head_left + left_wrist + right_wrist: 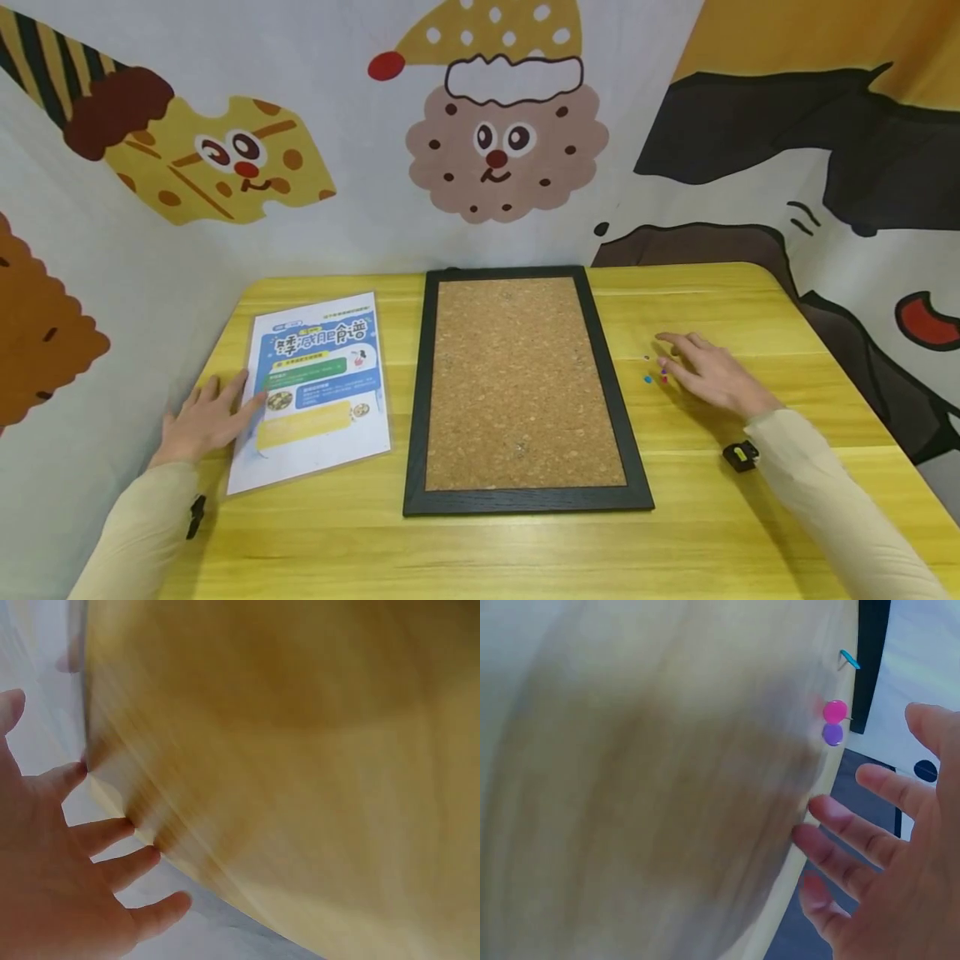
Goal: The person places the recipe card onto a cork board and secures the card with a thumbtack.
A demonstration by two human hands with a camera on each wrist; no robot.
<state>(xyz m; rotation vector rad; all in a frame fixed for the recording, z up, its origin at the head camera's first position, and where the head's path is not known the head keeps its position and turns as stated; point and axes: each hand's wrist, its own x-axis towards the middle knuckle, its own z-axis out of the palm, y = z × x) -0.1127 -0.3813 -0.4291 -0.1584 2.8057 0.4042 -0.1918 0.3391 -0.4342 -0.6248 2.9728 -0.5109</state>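
A laminated printed sheet (318,458) with blue, green and yellow panels lies on the left side of the table. My left hand (206,419) rests at its left edge, fingers spread, the thumb lying over the sheet's margin. To the right of a cork board (521,383) in a black frame, my right hand (712,375) is held low over the tabletop, fingers extended and slightly bent. By its thumb lie several small push pins. The right wrist view shows a blue pin (849,659), a pink pin (835,712) and a purple pin (832,734) just beyond the fingertips.
The wood-grain table (337,542) meets a wall (360,225) printed with cartoon food along its back and left sides. The cork board stretches from the table's back edge toward the front, between the two hands.
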